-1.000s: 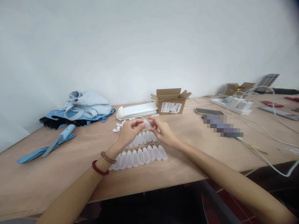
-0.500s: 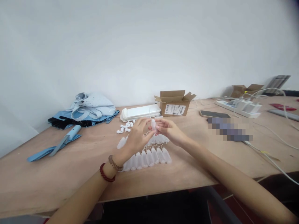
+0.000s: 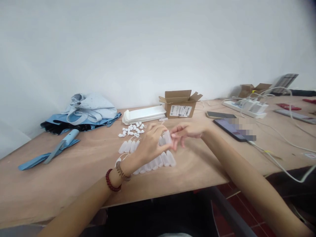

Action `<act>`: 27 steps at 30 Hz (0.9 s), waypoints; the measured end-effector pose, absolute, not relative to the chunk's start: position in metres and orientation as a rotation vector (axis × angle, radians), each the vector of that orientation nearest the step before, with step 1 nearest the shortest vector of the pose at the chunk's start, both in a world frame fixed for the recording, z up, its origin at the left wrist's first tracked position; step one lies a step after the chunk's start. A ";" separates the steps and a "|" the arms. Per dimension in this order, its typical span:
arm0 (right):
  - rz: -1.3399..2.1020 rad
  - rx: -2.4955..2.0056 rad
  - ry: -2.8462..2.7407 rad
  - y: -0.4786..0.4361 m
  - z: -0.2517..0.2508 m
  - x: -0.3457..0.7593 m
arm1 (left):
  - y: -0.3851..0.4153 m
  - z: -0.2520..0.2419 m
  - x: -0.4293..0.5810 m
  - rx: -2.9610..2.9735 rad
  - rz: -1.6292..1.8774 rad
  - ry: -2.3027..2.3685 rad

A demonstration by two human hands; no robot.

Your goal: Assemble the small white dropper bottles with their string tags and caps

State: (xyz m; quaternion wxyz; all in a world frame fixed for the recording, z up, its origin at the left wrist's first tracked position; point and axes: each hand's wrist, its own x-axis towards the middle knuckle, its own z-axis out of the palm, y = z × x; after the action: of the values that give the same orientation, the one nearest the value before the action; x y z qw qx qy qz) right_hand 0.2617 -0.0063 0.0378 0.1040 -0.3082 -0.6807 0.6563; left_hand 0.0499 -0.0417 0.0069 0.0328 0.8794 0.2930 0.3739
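My left hand (image 3: 150,144), with two bead bracelets on the wrist, holds a small translucent plastic bottle (image 3: 168,136) between thumb and fingers above the table. Just to its right hovers my right hand (image 3: 185,131), fingers pinched together near the bottle's tip; what they hold I cannot make out. Under both hands lie rows of similar small bottles (image 3: 158,161) on the wooden table (image 3: 81,177). A scatter of little white caps (image 3: 132,129) sits just beyond them.
A small open cardboard box (image 3: 180,103) and a stack of white flat packs (image 3: 144,114) stand behind. Blue cloth and a folded umbrella (image 3: 81,113) lie left. Two phones (image 3: 228,128), a power strip (image 3: 247,107) and cables lie right.
My left hand has dropped lower with the bottle, tilting it, and my right hand has pulled slightly away to the right. The view has shifted a little.
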 end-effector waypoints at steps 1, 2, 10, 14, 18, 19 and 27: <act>2.001 -0.991 -2.097 -0.006 0.041 0.268 | -0.046 0.005 0.055 2.696 1.102 0.887; 2.045 -1.066 -2.169 -0.006 0.044 0.273 | -0.050 0.003 0.061 2.682 1.045 0.876; 2.036 -1.132 -2.479 -0.002 0.041 0.274 | -0.067 -0.018 0.072 2.728 0.699 0.867; 2.014 -1.105 -2.502 -0.001 0.034 0.271 | -0.067 -0.018 0.071 2.736 0.683 0.920; 2.019 -1.083 -2.503 0.002 0.029 0.271 | -0.067 -0.019 0.071 2.756 0.642 0.944; 2.021 -1.079 -2.504 0.004 0.027 0.272 | -0.067 -0.019 0.071 2.756 0.638 0.950; 1.902 -1.038 -2.494 0.011 0.028 0.275 | -0.056 0.007 0.050 2.587 0.739 1.128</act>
State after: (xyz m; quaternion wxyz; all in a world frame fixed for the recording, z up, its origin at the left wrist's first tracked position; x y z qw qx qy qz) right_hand 0.2753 0.0110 0.0278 -0.0809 -0.3130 -0.7524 0.5739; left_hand 0.0503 -0.0555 0.0066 0.1118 0.8813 0.3841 0.2516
